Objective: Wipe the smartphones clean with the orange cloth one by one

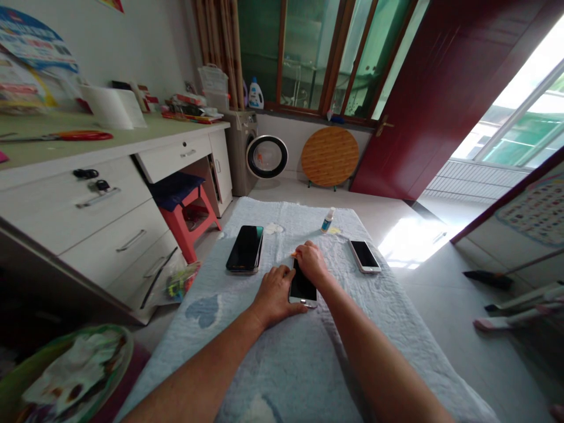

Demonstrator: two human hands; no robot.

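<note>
Fingers point(278, 275) of left hand point(275, 294) clamp the phone point(303, 288) by its left edge; right hand point(311, 261) is bunched shut at its top end. Phone lies flat mid-counter point(396, 305), on cloth. I judge it thin, stiff, glass-slick and breakable: grip the long side edges.

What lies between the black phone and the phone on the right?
Head view: a third phone, with the left hand and right hand on it.

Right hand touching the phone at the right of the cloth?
No: the right hand sits at the top end of the middle phone; the right-side phone lies apart, untouched.
</note>
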